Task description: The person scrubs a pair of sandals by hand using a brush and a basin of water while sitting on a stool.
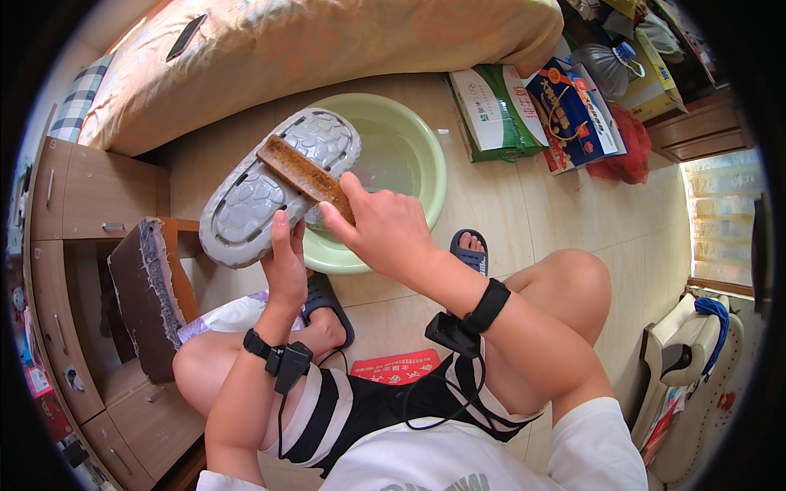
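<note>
My left hand point(287, 264) grips a wet grey slipper point(245, 205) near its lower edge, with the patterned sole turned up towards me. In my right hand point(387, 227) is a brown wooden scrubbing brush point(304, 175), lying slantwise across the middle of the sole. The brush's bristles are hidden beneath its back. Below the slipper, a pale green plastic basin point(434, 184) stands on the floor with water point(390, 150) in it. Something light-coloured shows in the basin, partly covered by my right hand and the brush.
A cloth-covered bed point(368, 37) borders the far side, with a phone point(186, 38) on it. Cartons point(497, 116) and a blue gift box point(568, 113) stand at right. A torn brown stool point(144, 301) and wooden cabinet point(101, 196) are at left. Black straps with cabled devices circle both wrists.
</note>
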The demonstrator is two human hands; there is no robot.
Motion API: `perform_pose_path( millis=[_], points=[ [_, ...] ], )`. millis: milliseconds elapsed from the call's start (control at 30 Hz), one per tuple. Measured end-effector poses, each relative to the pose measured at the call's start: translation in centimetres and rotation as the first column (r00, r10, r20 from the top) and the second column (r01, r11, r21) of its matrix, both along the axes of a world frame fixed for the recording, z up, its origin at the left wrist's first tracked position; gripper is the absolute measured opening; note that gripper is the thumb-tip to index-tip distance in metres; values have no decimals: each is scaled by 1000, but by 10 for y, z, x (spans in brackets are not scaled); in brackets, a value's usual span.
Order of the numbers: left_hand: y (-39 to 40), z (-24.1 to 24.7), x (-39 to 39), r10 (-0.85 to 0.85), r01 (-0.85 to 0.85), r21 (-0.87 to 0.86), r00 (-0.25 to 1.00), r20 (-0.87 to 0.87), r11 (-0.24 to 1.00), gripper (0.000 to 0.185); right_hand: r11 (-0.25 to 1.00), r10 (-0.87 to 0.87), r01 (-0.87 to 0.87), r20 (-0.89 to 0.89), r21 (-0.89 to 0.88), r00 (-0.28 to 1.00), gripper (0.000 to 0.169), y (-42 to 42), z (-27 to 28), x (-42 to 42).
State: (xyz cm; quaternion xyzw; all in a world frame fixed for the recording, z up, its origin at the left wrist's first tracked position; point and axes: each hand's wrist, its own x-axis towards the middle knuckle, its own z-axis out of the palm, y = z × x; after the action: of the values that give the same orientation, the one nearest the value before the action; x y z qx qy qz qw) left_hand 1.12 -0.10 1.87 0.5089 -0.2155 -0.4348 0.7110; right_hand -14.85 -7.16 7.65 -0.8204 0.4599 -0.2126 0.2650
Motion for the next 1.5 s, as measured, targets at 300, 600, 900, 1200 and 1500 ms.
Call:
perform_pose_path(
  millis=[300,600,900,1200,1500],
  points=[
    [0,7,1,-42,42,5,999,8,999,60,997,-50,55,-75,54,996,38,-9,1,-4],
    [-1,2,7,-98,97,-10,995,-30,995,59,995,-83,83,-4,49,997,38,-10,-8,-3],
    [-1,13,3,-71,67,-106,997,-28,992,65,995,-95,95,158,7,983,38,-3,-9,-6],
    [-9,38,-6,-144,138,-99,988,-57,985,67,990,-132,117,219,83,967,39,-3,-6,-3],
    [-13,63,-19,-142,132,-72,975,-171,989,67,984,-144,108,270,143,952,41,-2,2,-8]
  ],
)
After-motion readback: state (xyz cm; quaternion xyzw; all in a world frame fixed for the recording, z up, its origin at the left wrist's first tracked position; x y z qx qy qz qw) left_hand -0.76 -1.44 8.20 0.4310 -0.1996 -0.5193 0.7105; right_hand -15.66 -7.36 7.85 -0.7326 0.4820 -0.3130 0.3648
